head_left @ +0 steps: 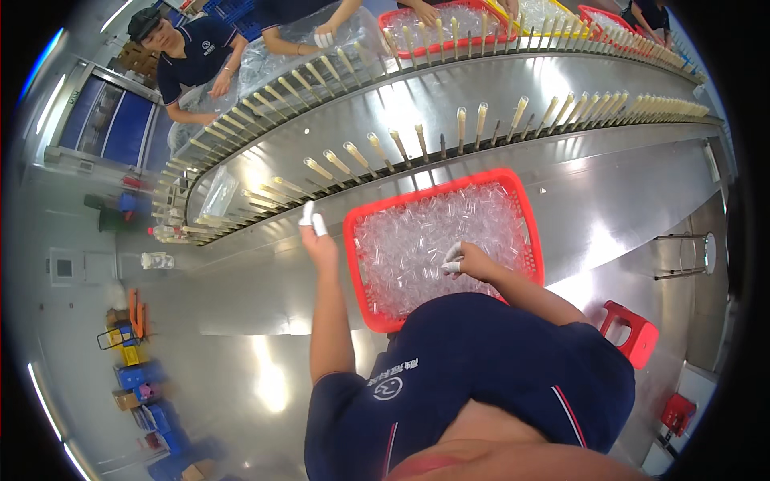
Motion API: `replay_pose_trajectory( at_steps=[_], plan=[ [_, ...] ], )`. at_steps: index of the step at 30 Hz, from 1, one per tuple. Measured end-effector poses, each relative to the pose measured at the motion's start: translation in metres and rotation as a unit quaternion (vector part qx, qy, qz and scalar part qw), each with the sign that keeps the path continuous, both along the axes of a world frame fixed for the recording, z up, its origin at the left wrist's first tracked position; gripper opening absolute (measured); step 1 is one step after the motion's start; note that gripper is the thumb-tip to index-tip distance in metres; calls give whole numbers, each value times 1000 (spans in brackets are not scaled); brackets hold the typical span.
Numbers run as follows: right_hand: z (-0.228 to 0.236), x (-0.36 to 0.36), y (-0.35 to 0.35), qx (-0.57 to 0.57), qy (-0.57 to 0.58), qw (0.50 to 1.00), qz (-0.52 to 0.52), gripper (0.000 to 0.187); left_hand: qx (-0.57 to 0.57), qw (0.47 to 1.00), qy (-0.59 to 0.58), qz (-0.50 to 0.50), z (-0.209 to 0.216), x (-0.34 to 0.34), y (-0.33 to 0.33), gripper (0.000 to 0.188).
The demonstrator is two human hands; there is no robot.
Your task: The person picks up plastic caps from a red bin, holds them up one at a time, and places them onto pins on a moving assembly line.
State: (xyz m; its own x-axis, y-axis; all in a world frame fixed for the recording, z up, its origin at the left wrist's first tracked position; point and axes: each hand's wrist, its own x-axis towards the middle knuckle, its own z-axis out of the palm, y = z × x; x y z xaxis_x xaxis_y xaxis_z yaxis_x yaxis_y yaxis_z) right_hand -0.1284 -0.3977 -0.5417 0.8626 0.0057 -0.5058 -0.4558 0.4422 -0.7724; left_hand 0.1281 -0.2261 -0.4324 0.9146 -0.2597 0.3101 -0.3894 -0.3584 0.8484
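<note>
Clear tubes (449, 212) fill the red basket (532, 240) before you; most near-row pegs (461, 127) look sleeved, several stand bare. Your left hand (322, 245), fingers parted near them, looks empty; your right hand (472, 262) curls over tubes, contents unclear.

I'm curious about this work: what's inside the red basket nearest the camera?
The red basket holds a heap of small, clear tube-like pieces. The right hand covers some; the top layer hides the basket's floor and anything deeper.
</note>
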Motion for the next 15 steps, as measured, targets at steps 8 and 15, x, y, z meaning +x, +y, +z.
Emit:
replay_pose_trajectory(
  at_steps=[8,15],
  plan=[
    [-46,0,-25,-42,9,995,-94,27,357,904,-222,74,10,127,2,31],
    [-45,11,-51,-70,-22,990,-124,34,410,890,-194,-35,2,136,-53,24]
  ],
)
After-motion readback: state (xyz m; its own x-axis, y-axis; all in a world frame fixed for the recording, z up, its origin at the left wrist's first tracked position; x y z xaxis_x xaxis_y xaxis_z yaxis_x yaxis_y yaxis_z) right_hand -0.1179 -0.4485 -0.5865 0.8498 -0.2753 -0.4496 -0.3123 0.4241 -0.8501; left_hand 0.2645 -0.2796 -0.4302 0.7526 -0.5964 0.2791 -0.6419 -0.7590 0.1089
